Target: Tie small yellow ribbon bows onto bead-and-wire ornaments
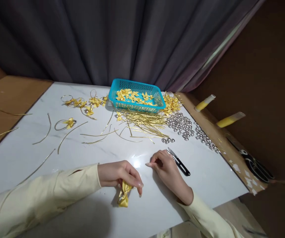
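Observation:
My left hand (122,175) is closed round a yellow ribbon bow (124,195) with a silver bead on it, low over the white table near its front edge. To the right, my right hand (162,165) has its thumb and fingers pinched together; whatever may be between the fingertips is too small to make out. Black thread snips (179,162) lie just beside the right hand, blades pointing up and left. Farther off lie a bundle of gold wire ties (144,123) and many silver beads (181,124).
A blue basket (137,106) holds yellow bows at the back. Finished-looking bows (95,100) and loose wires lie on the left. Black scissors (256,168) and two yellow tubes (231,119) are at the right edge.

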{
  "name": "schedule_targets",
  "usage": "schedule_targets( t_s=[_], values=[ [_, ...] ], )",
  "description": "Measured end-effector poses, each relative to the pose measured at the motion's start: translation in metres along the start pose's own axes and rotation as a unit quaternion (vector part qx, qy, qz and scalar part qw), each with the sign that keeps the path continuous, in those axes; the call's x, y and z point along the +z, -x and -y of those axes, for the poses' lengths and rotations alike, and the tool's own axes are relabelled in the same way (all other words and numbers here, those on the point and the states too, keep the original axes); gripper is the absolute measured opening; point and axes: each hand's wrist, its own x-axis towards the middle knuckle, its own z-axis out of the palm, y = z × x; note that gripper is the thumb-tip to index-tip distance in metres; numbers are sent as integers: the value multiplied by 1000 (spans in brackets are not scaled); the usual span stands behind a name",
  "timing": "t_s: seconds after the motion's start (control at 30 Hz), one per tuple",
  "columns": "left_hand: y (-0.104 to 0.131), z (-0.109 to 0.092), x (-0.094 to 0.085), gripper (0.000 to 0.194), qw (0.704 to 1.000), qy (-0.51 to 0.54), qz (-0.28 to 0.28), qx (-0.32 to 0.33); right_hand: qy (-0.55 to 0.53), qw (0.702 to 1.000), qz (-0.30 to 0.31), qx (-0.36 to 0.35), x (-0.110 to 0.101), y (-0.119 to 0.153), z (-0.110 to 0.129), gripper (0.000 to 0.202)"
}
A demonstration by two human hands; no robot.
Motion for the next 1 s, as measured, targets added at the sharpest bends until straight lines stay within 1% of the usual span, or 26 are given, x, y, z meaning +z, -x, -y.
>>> schedule_targets(
  t_s=[0.03, 0.1, 0.23, 0.3, 0.33, 0.4, 0.47, 0.5, 0.53, 0.57, 0.67, 0.73, 0.8, 0.9, 1.0],
  values=[
    [0, 1, -1, 19, 1000, -3, -5, -1, -5, 1000, -6, 1, -4, 0, -1, 24],
    [-1, 2, -2, 22, 1000, -14, -16, -2, -36, 999, -21, 11, -18, -1, -3, 21],
    [-4, 5, -5, 26, 999, -31, -34, -9, -155, 983, -66, 79, -62, -2, -11, 19],
    [-7, 5, -6, 28, 998, -26, -49, -8, -188, 976, -65, 90, -75, 1, -14, 19],
    [-9, 5, -6, 28, 998, -16, -52, -8, -192, 977, -50, 80, -76, 4, -16, 19],
    [-12, 3, -6, 26, 998, -3, -55, -1, -169, 984, -28, 39, -70, 10, -17, 17],
    [-14, 1, -6, 23, 998, 4, -59, 11, -102, 993, -26, -56, -57, 17, -17, 18],
    [-15, 0, -6, 21, 998, 4, -60, 19, -67, 991, -30, -109, -50, 20, -17, 19],
    [-15, -2, -6, 19, 998, 0, -62, 25, -38, 986, -43, -159, -44, 24, -16, 20],
    [-14, -3, -6, 18, 997, -6, -64, 31, -6, 981, -42, -192, -38, 27, -16, 22],
    [-11, -6, -6, 19, 996, -22, -73, 47, 108, 958, -1, -264, -27, 36, -17, 37],
    [-9, -7, -7, 20, 996, -28, -72, 50, 161, 944, 14, -287, -22, 40, -20, 48],
    [-8, -6, -8, 21, 996, -34, -65, 42, 188, 938, 25, -292, -18, 45, -22, 55],
    [-6, -3, -11, 23, 998, -33, -54, 30, 196, 934, 35, -296, -18, 56, -22, 58],
    [-5, -1, -12, 26, 998, -28, -49, 35, 176, 936, 52, -300, -27, 74, -17, 61]
  ],
)
